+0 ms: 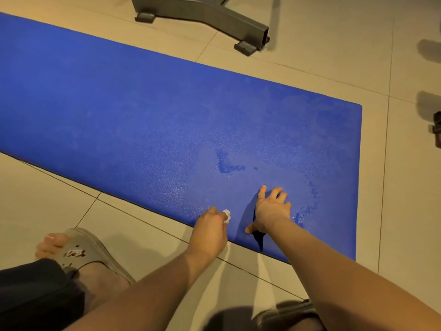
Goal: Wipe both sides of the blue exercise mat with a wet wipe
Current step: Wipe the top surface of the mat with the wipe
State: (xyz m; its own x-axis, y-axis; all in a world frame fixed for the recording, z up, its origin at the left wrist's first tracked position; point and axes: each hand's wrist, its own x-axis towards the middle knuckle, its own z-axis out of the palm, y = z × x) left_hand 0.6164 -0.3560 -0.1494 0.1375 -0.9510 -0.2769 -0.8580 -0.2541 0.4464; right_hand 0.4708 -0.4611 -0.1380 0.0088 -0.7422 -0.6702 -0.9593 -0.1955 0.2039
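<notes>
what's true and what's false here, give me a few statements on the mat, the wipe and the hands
1. The left hand holds the wipe at the near edge of the blue mat. True.
2. The mat is rolled up. False: it lies flat on the tiled floor.
3. The right hand rests on the mat with fingers spread. True.
4. The grey metal frame stands on the mat. False: it stands on the floor beyond the mat's far edge.
</notes>
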